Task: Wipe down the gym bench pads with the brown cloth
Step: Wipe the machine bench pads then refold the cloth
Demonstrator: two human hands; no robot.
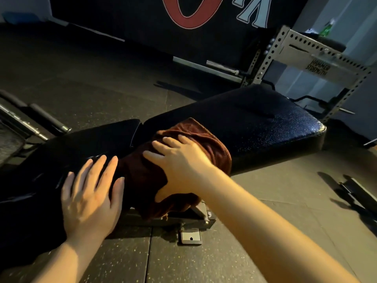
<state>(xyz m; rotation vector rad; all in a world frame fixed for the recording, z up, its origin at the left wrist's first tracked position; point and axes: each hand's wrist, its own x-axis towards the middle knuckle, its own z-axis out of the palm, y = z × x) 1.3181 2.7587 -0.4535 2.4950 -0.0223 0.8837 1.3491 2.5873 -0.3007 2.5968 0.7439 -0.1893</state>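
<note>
Gym: padded bench (255, 119), perforated rack (302, 56)

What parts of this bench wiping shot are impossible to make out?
Head view only:
- Back pad surface beneath the brown cloth: covered by cloth and right hand.
- Seat pad near end: lost in shadow under the left hand.
- Wall logo: cut off by top edge.
- Green bottle: too small.

The cloth (195, 152) lies on the back pad (265, 123), draped over its near edge. The right hand (181, 166) rests on the cloth. The left hand (91, 193) lies flat on the seat pad (85, 139), left of the cloth. A rack (306, 58) stands behind the bench, a barbell (222, 67) at its left.
</note>
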